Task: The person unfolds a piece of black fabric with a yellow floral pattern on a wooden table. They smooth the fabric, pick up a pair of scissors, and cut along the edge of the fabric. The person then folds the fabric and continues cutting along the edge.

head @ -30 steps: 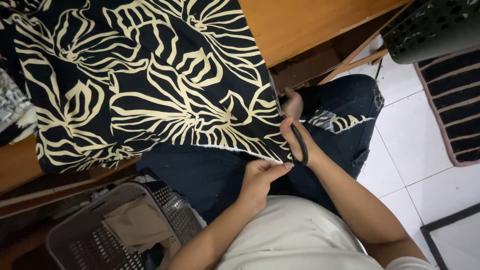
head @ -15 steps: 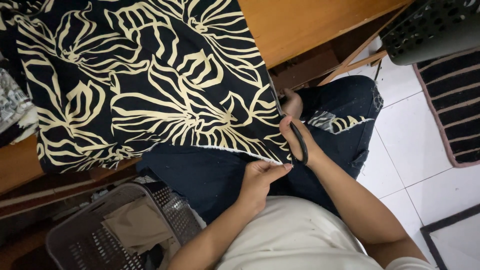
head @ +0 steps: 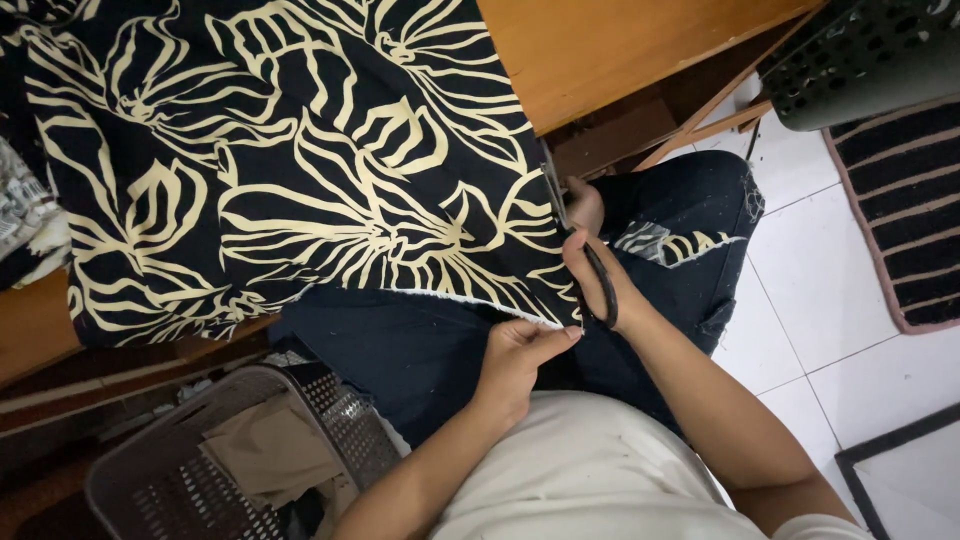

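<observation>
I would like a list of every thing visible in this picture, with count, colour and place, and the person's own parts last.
fabric: one, black with cream leaf print, spread over the table, its edge hanging toward the lap.
scissors: one pair, dark, at the fabric's right edge.
table: one, brown wood, top.
basket: one, grey plastic, bottom left, tan cloth inside.
bin: one, dark perforated, top right.
mat: one, black striped, on the white tile floor, right.
fabric scrap: one, same print, on the right knee.
left hand: pinches the fabric's corner.
right hand: holds the scissors.
</observation>
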